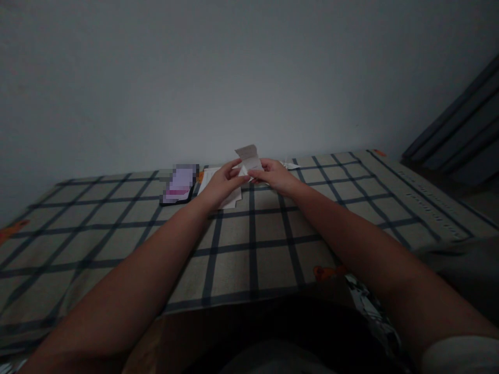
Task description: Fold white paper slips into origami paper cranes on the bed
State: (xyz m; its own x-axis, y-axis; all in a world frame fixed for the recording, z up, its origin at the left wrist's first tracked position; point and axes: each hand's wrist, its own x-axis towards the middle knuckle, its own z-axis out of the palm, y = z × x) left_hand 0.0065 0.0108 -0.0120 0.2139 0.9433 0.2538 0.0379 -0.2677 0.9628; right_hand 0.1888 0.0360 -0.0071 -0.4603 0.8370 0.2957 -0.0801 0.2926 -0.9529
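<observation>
Between my two hands, above the far part of the table, is a small piece of folded white paper (pixel 250 155). Its upper flap stands up and leans to the left. My left hand (pixel 224 182) pinches the paper's lower left side between thumb and fingers. On the other side my right hand (pixel 275 175) grips its lower right part, thumb in front. Fingers hide some of the paper's lower edge. White paper sheets (pixel 233 200) lie flat on the cloth beneath and beside my left hand.
A phone (pixel 180 184) with a lit, blurred-out screen lies left of the sheets. White scraps (pixel 290 165) rest behind my right hand. A checked tablecloth (pixel 268 259) covers the table, which meets a plain wall (pixel 249 67). A dark curtain (pixel 460 119) hangs at the right.
</observation>
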